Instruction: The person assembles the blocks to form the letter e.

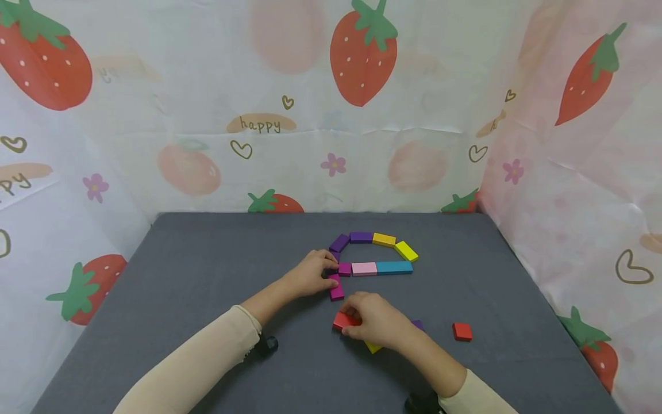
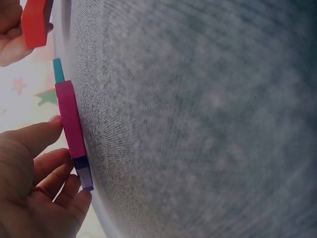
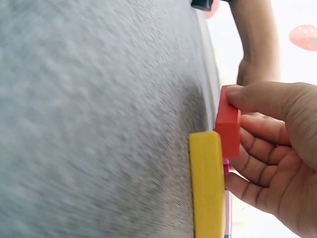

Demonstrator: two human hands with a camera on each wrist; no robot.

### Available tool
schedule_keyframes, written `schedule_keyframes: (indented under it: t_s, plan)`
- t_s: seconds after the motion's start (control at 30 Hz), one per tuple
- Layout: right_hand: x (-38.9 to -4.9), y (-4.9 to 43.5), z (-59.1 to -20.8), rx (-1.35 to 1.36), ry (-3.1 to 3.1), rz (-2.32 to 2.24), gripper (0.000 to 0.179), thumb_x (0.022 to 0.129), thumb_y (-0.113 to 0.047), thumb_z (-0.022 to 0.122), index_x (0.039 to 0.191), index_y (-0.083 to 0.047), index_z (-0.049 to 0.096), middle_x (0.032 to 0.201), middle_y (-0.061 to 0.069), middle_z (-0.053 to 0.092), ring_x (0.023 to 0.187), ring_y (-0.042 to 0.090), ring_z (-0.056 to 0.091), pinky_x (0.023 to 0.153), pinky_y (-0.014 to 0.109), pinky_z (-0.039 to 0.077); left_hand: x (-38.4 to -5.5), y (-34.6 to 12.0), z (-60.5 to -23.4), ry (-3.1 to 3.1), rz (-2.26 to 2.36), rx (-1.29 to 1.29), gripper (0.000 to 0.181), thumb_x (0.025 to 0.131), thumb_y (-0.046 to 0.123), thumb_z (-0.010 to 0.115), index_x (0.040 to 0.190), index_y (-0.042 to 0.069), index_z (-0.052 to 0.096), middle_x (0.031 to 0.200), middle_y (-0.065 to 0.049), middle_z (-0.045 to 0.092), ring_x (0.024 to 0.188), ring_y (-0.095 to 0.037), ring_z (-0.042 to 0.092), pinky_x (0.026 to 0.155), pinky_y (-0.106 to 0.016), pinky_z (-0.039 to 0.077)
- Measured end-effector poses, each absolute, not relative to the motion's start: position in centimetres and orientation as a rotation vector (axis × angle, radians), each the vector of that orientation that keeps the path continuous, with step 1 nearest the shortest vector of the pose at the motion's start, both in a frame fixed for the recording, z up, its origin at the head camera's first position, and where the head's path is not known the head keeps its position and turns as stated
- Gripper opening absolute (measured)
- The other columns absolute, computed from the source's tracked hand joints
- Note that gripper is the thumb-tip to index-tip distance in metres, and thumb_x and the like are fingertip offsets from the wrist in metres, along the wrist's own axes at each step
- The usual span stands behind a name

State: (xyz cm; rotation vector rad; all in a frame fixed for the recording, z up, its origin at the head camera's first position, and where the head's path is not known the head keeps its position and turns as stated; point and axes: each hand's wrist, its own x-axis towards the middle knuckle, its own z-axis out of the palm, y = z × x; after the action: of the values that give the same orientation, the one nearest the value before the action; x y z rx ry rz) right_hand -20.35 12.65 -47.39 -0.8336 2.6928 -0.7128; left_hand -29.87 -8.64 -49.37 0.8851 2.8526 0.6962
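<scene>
My right hand (image 1: 377, 322) pinches a red block (image 1: 345, 321) between thumb and fingers, in front of a row of blocks. In the right wrist view the red block (image 3: 228, 121) is beside a yellow block (image 3: 207, 183). My left hand (image 1: 312, 273) touches the left side of the row; in the left wrist view its thumb rests against a magenta block (image 2: 72, 119). Near those fingers are another magenta block (image 1: 345, 269) and a partly hidden purple block (image 1: 335, 256). A pink block (image 1: 364, 269) and a blue block (image 1: 394, 268) continue rightward.
Purple (image 1: 361, 237), orange-yellow (image 1: 384, 240) and yellow blocks (image 1: 406, 251) curve behind the straight row. A separate red block (image 1: 462, 332) lies to the right on the grey table (image 1: 517, 368). Part of a purple block (image 1: 417, 325) shows behind my right wrist.
</scene>
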Motion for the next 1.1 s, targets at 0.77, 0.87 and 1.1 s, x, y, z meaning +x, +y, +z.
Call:
schedule_keyframes:
  t_s: [0.77, 0.87, 1.1]
  plan:
    - [-22.6, 13.0, -48.1, -0.695, 2.774, -0.716, 0.032, 0.086, -0.027, 0.085, 0.112, -0.014, 0.073, 0.1, -0.003, 0.067, 0.088, 0.013, 0.057, 0.085, 0.034, 0.055, -29.6, -8.4, -49.1, 2.846, 0.686, 0.883, 0.045, 0.092, 0.026, 0.079, 0.129, 0.002, 0.07, 0.132, -0.009, 0.06, 0.123, -0.028, 0.05, 0.107, -0.042, 0.043]
    - [-22.7, 13.0, -48.3, -0.697, 2.775, -0.713, 0.032, 0.085, -0.027, 0.085, 0.112, -0.014, 0.073, 0.1, -0.003, 0.067, 0.088, 0.013, 0.057, 0.085, 0.034, 0.055, -29.5, -8.4, -48.9, 2.841, 0.684, 0.883, 0.044, 0.092, 0.025, 0.078, 0.129, 0.002, 0.07, 0.132, -0.009, 0.06, 0.124, -0.029, 0.05, 0.108, -0.042, 0.043]
    - [-23.0, 13.0, -48.5, -0.705, 2.776, -0.716, 0.032, 0.086, -0.028, 0.085, 0.112, -0.014, 0.073, 0.101, -0.003, 0.068, 0.088, 0.012, 0.057, 0.084, 0.033, 0.055, -29.4, -8.3, -48.7, 2.834, 0.672, 0.855, 0.045, 0.093, 0.025, 0.078, 0.131, 0.002, 0.069, 0.134, -0.01, 0.059, 0.125, -0.028, 0.049, 0.109, -0.042, 0.042]
